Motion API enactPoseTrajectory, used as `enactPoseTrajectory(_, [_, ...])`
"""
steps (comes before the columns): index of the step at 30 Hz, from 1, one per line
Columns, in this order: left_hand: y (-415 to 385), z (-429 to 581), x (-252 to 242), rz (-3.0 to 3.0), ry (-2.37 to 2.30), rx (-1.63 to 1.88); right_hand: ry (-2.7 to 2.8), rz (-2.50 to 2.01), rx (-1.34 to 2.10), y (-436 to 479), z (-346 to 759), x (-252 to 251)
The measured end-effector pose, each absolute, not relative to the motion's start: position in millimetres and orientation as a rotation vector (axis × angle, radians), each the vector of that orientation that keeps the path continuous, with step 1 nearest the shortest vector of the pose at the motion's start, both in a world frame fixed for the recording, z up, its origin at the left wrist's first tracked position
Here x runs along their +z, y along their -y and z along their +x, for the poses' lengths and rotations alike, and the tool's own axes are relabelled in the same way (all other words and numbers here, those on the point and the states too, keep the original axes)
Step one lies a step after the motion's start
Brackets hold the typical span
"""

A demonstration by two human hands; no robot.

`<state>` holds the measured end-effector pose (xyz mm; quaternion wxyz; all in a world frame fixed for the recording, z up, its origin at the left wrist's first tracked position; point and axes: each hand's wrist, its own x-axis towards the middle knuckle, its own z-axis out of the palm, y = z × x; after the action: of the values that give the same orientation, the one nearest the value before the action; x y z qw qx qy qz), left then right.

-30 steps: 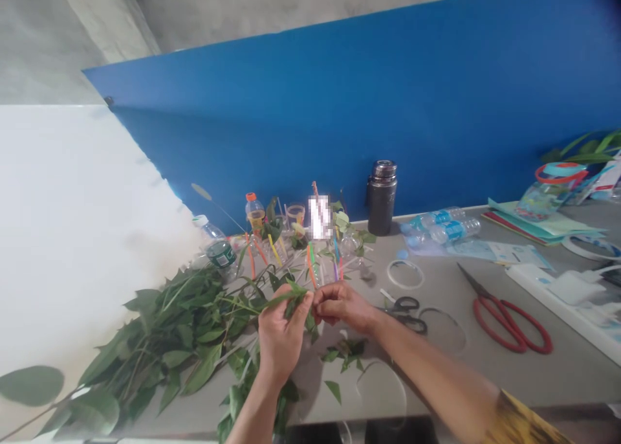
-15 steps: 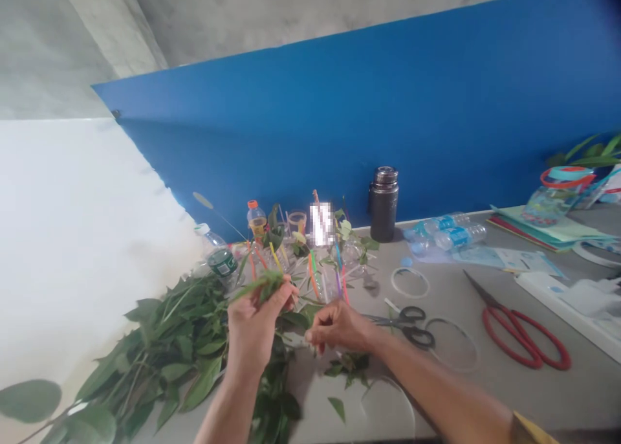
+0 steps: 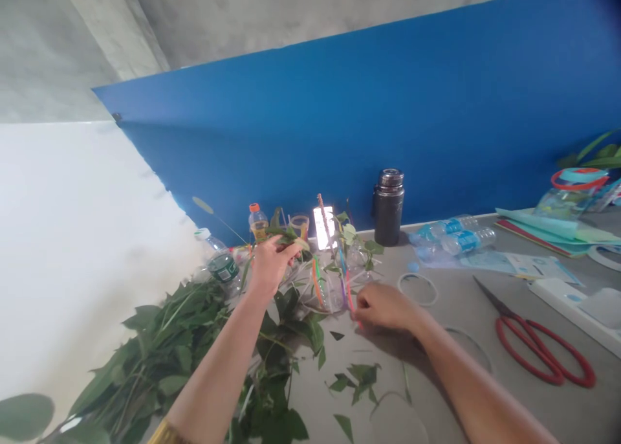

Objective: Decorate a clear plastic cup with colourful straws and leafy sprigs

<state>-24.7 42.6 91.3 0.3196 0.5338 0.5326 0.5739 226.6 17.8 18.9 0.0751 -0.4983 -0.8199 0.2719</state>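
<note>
My left hand (image 3: 270,268) is closed on a leafy sprig (image 3: 290,237), held above the back of the table among plastic bottles and straws. My right hand (image 3: 384,308) is low over the table beside a pink straw (image 3: 350,295), its fingers curled; what they hold, if anything, is hidden. Between the hands stands a clear bottle with orange and green straws (image 3: 316,276). Leafy stems (image 3: 348,233) rise from the group behind it. Cut leaves (image 3: 359,378) lie in front of my right hand.
A large pile of leafy branches (image 3: 165,347) covers the left side. A dark thermos (image 3: 389,208) stands by the blue partition (image 3: 349,120), near a lit phone screen (image 3: 324,227). To the right lie red-handled scissors (image 3: 538,347), clear bottles (image 3: 466,240) and a white power strip (image 3: 572,305).
My left hand has moved forward to the bottles with the greenery. My right hand has shifted right and slightly up; the black scissors seen there earlier are out of sight.
</note>
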Motion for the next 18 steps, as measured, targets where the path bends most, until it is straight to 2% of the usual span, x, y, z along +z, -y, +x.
enactPoseTrajectory(3, [-58.9,-20.7,80.0,1.480,-1.483,1.462,2.307,-1.578,0.583,-18.4,224.0,16.8])
enactPoseTrajectory(18, [-84.0,-5.5,65.7,1.403,-1.219,1.299,2.069,-1.508,0.591,-18.4,215.8,13.3])
